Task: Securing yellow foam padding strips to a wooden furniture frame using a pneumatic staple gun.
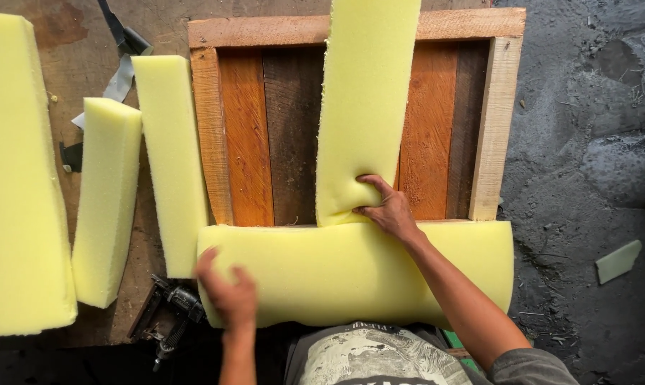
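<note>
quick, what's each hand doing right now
Left hand: open, pressing on the wide foam block.
Right hand: closed, pinching the upright foam strip.

Brown floor [87,43]: foam slabs [23,178], wooden frame [497,128]

One head-worn camera looks almost straight down from close above, the wooden frame [354,121] at upper centre and the wearer's shirt at the bottom edge.
</note>
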